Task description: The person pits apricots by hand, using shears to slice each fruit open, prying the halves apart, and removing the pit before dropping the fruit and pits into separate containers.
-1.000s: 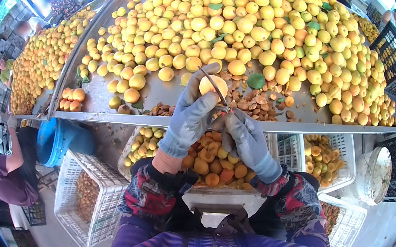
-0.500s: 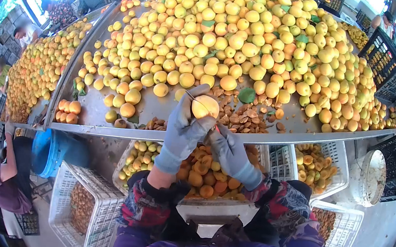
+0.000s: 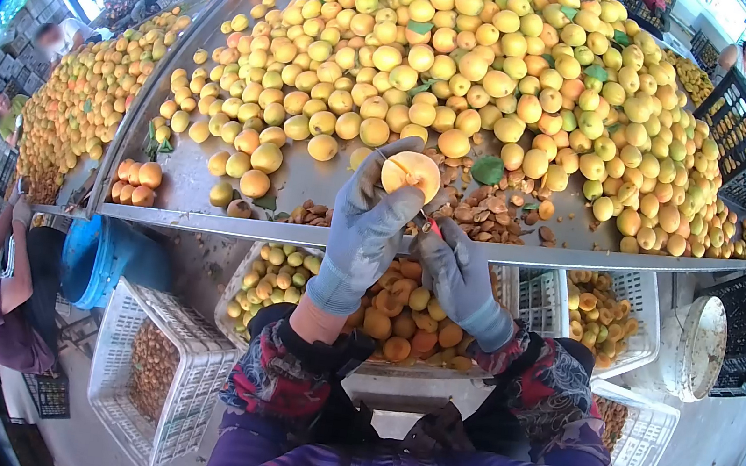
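Observation:
In grey gloves, both my hands meet above the table's front edge. My left hand (image 3: 360, 243) grips an apricot (image 3: 411, 170), its pale orange cut face turned upward, with the thumb pressed on it. Fingers of my right hand (image 3: 460, 284) are closed around a small knife (image 3: 431, 227) with a red handle; its thin blade is at the fruit's lower edge, partly hidden by my left thumb. Just behind my hands lie brown apricot pits (image 3: 486, 216). Below them is a crate of apricot halves (image 3: 399, 321).
A large heap of whole apricots (image 3: 470, 67) covers the metal table (image 3: 306, 170). Crates with fruit (image 3: 655, 313) and with pits (image 3: 218, 373), a blue bucket (image 3: 133, 267) and a white bucket (image 3: 705, 347) stand around me. A co-worker (image 3: 0, 307) sits at left.
The apricot looked whole before, with the blade against it; now its cut inner face shows. Both hands have shifted slightly right, and the view has tilted a little.

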Available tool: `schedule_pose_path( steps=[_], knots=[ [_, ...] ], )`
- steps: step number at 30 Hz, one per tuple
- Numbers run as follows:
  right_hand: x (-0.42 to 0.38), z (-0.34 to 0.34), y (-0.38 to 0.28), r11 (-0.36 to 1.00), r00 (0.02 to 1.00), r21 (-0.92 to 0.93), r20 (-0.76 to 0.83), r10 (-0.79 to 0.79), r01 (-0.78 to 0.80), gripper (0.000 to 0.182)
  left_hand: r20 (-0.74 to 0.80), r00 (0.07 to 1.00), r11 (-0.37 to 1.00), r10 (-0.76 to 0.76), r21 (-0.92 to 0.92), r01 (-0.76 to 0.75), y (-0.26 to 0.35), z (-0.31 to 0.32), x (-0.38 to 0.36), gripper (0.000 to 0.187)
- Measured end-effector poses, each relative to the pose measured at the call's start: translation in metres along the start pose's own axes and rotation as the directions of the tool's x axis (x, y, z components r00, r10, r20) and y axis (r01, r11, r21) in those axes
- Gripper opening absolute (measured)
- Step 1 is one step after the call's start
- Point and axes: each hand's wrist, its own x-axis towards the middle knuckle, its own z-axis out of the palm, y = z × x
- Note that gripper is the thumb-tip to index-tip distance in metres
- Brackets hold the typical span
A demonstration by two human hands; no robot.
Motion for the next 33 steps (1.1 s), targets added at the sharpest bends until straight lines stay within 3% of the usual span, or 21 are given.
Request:
schedule_pose_path(
  steps=[2,6,8,15,17,20,22,24,26,29,33],
  knots=[
    [0.0,-0.001,0.006,0.998,0.998,0.021,0.003,-0.065,0.065,0.018,0.038,0.998,0.986,-0.053,-0.158,0.058,0.002,-0.005,0.0,0.049],
    [-0.001,0.002,-0.003,0.997,0.997,0.013,-0.031,-0.072,0.072,0.018,0.004,1.0,0.999,-0.012,-0.046,0.012,-0.001,-0.005,0.001,0.051],
    [-0.001,-0.001,-0.005,1.0,1.0,0.006,0.007,0.019,-0.019,0.018,0.007,0.999,0.983,-0.036,-0.181,0.037,0.0,-0.007,0.002,0.046],
    [0.001,-0.013,-0.008,0.992,0.997,-0.118,0.067,-0.027,0.035,0.02,0.008,0.999,0.983,-0.04,-0.18,0.041,0.002,-0.017,0.004,0.038],
    [0.0,-0.018,-0.014,0.992,0.989,-0.124,0.142,0.045,-0.027,0.023,-0.099,0.994,0.97,0.046,-0.235,-0.068,0.006,-0.023,0.008,0.036],
    [-0.006,-0.018,-0.033,0.999,0.992,-0.007,0.122,0.038,-0.037,0.031,-0.09,0.996,0.974,0.025,-0.221,-0.045,0.012,-0.031,0.009,0.038],
    [-0.005,-0.013,-0.033,1.0,0.995,-0.016,0.1,0.029,-0.027,0.032,-0.079,0.997,0.976,0.008,-0.216,-0.025,0.01,-0.028,0.008,0.039],
    [-0.002,-0.01,-0.028,1.0,0.997,-0.023,0.07,0.018,-0.016,0.033,0.032,0.999,0.98,0.01,-0.197,-0.003,0.008,-0.02,0.004,0.043],
    [0.003,-0.011,-0.017,0.993,0.991,-0.05,0.086,-0.1,0.104,0.034,0.033,0.999,0.981,-0.02,-0.192,0.026,0.004,-0.018,0.002,0.045],
    [0.003,-0.012,-0.016,0.995,0.993,-0.05,0.087,-0.079,0.083,0.034,0.026,0.998,0.976,-0.053,-0.212,0.057,0.003,-0.019,0.001,0.053],
    [0.001,-0.012,-0.019,0.998,0.99,0.017,0.131,-0.061,0.059,0.033,0.054,0.998,0.998,-0.026,-0.056,0.029,0.006,-0.013,-0.001,0.052]
  ],
)
